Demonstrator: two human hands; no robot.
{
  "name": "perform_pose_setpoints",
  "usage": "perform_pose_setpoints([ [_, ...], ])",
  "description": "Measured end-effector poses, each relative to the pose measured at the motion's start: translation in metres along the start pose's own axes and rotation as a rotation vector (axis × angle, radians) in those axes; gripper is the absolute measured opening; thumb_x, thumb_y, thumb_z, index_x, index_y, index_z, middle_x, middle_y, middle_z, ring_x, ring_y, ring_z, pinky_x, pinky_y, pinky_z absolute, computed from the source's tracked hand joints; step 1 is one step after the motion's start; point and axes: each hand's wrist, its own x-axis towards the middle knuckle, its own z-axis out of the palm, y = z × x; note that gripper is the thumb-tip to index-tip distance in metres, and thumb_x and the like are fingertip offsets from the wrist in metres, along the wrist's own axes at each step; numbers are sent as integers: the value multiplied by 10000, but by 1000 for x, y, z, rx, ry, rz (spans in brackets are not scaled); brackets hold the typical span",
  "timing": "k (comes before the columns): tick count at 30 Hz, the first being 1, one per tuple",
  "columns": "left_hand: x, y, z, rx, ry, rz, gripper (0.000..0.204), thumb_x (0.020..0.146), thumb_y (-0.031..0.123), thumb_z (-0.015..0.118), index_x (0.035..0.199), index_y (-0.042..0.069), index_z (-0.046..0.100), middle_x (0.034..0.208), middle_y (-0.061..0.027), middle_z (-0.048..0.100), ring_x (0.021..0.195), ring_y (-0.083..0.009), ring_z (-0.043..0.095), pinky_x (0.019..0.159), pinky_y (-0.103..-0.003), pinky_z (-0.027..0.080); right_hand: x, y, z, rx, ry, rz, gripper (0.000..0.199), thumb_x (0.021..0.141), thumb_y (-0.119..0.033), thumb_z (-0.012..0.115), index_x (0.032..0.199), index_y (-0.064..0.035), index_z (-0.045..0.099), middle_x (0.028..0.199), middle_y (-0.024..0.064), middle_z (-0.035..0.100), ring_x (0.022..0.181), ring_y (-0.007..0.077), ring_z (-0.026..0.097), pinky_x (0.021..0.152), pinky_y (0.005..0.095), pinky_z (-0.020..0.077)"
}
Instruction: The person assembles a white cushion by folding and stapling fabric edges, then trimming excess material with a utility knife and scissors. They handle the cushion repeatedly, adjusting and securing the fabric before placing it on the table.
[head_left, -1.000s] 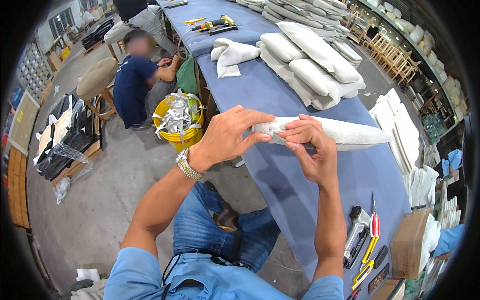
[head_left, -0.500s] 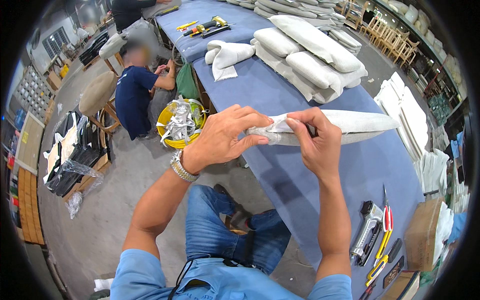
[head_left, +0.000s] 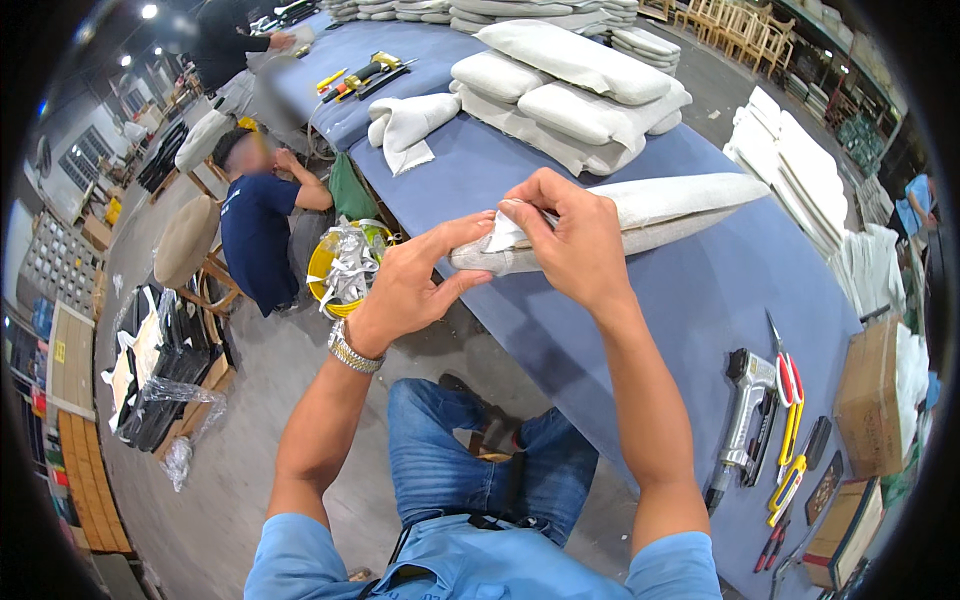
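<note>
A long, light-grey upholstered cushion [head_left: 690, 204] stands on its thin edge over the blue-covered table [head_left: 640, 350], with a seam or opening along its side. My left hand [head_left: 415, 280] holds the cushion's near-left end between thumb and fingers. Beside it, my right hand [head_left: 572, 245] is closed in a pinch on a loose white flap of the cushion's fabric [head_left: 510, 232], pulled up at that end. The exact spot under the right fingertips is partly hidden. No tool shows in either hand.
A staple gun [head_left: 745, 415], red-handled scissors [head_left: 789, 385] and a yellow cutter [head_left: 787, 490] lie at the table's right. Stacked cushions [head_left: 590, 110] and another air tool [head_left: 370, 72] sit farther back. At left, a person [head_left: 262, 225] crouches by a yellow basket [head_left: 322, 270] of scraps.
Both hands and the cushion's end have shifted left and slightly upward in view. The right hand has drawn the white flap up more. The whole view has also turned a little.
</note>
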Motion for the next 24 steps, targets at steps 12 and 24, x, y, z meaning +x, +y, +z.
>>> perform_pose_setpoints([
  [12, -2, 7, -7, 68, -102, -70, 467, 810, 75, 848, 1263, 65, 734, 1285, -158, 729, 1167, -278, 718, 985, -363, 556, -1, 0, 10, -83, 52, -11, 185, 912, -241, 728, 892, -58, 721, 816, 142, 746, 750, 360, 710, 692, 467, 540],
  [24, -18, -24, -11, 67, -106, -286, 474, 898, 32, 784, 1356, 2, 666, 1263, -130, 737, 1102, -172, 693, 964, -316, 535, -53, -10, -62, -46, 171, -269, 187, 902, -219, 750, 1010, -67, 735, 1034, 116, 753, 968, 326, 716, 868, 419, 559],
])
